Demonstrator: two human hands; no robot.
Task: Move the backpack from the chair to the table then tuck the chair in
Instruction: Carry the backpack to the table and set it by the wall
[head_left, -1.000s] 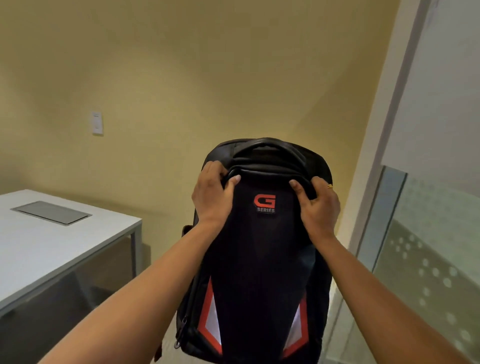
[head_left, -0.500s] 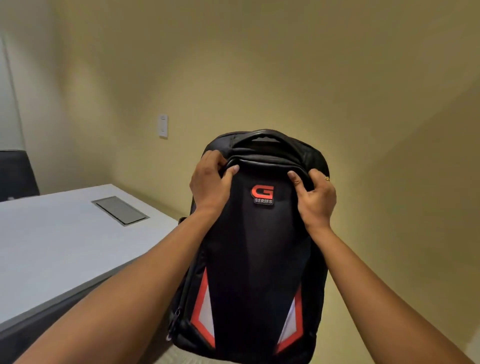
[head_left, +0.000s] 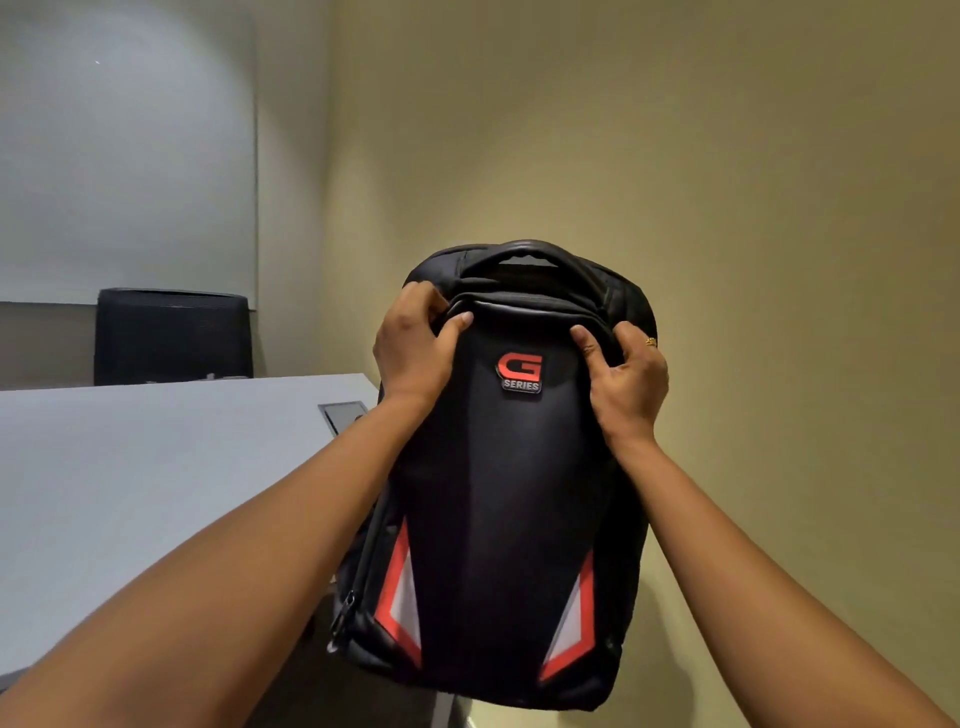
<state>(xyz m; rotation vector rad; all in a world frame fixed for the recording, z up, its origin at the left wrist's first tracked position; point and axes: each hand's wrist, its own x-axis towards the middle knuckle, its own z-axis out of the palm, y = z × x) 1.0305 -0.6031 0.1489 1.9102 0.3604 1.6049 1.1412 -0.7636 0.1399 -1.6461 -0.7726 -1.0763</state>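
The left hand (head_left: 415, 353) and right hand (head_left: 628, 384) curl over the top of the backpack (head_left: 509, 493), fingertips out of sight. Both forearms run off the frame at 5 and 7 o'clock. The table (head_left: 130, 493) is cut off at 9 o'clock and hides the lower part of the chair (head_left: 171, 338) at 10. The left arm covers part of the hatch (head_left: 343, 415).

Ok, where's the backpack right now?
Head view, centre: the backpack is held upright by the left hand and right hand near its top, just right of the white table.
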